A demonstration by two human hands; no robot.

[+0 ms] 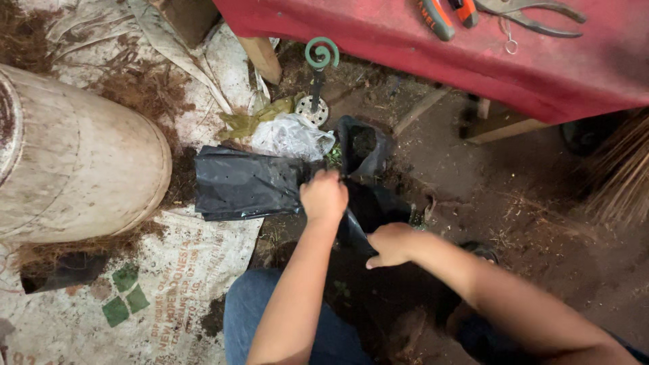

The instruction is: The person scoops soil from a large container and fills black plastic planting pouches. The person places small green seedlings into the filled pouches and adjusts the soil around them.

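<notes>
My left hand (324, 196) is closed on the top edge of a black plastic grow bag (368, 209) that sits on the dirt floor in front of my knees. My right hand (392, 245) grips the near side of the same bag, fingers curled into the plastic. A stack of flat black bags (243, 182) with small holes lies just left of my left hand. Another black bag (362, 145), filled with dark soil, stands upright behind the one I hold.
A large pale drum (74, 162) lies at the left on a printed white sack (169, 297). A red-covered table (473, 47) carries pliers (534, 13) and orange-handled tools (439, 17). A green spiral on a metal stand (318, 74) and a crumpled clear bag (291, 135) lie behind.
</notes>
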